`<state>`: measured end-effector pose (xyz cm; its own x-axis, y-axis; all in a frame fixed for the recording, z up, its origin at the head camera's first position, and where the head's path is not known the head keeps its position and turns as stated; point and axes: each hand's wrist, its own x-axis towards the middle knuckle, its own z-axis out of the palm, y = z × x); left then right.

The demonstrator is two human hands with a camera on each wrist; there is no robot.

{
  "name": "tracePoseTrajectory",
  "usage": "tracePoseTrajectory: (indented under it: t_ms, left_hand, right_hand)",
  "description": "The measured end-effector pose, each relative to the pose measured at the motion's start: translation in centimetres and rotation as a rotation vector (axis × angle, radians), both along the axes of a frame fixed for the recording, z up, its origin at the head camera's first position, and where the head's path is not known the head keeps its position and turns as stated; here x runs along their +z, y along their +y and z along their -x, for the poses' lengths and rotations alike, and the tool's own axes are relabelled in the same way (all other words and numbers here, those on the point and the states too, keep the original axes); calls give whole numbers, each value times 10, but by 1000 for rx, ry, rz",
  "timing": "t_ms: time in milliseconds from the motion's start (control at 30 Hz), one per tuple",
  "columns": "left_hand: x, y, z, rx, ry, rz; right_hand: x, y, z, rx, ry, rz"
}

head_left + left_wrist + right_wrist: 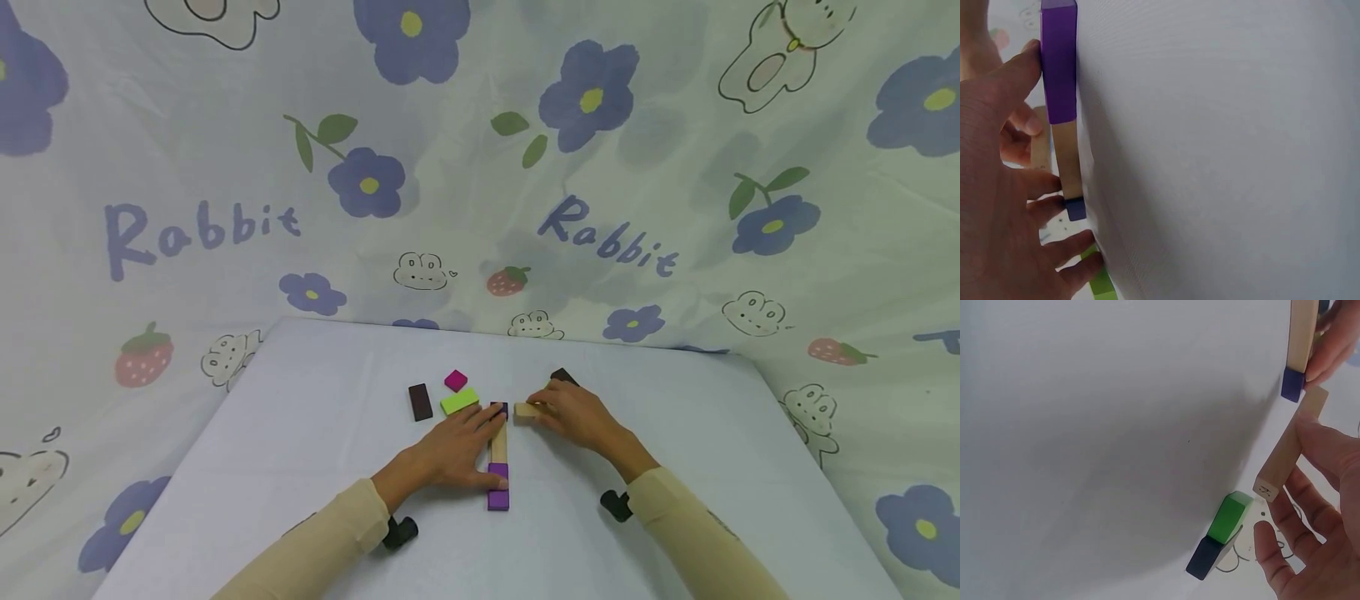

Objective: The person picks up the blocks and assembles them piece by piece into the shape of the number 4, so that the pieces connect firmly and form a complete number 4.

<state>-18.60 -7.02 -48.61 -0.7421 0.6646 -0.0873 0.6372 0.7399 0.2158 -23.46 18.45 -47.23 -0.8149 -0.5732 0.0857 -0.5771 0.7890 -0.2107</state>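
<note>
A straight line of blocks lies on the white tabletop: purple (498, 501) at the near end, plain wood (498, 446) in the middle, dark blue (1076, 209) at the far end. My left hand (453, 450) rests along its left side with fingers spread; the thumb touches the purple part, and fingertips touch near the dark blue end. Its outer fingers reach a lime-green block (459, 402). To the right of the line, my right hand (576, 414) pinches a plain wooden block (1291, 447) between thumb and fingers, its end close to the dark blue block but apart.
Left of the line lie a dark brown block (420, 402) and a magenta block (456, 381). Beyond the right hand are a dark block (564, 377) and a green block (1230, 519). A printed cloth (465, 192) hangs behind the table.
</note>
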Motion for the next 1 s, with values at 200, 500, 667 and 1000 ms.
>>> tracePoseTrajectory:
  t_ms: [200,500,667,1000]
  left_hand:
    - [-1,0,1,2,-3,12]
    - [-3,0,1,-5,8,10]
    - [-4,1,1,-5,14,27]
    - [-5,1,1,12,-12,26]
  right_hand:
    - [-1,-6,3,-9,-10,-8]
    - [-4,-13,7,-40,-52,-17]
    - [-5,-14,6,-43,-55,-16]
    - [-6,-17,7,-52,-66,-32]
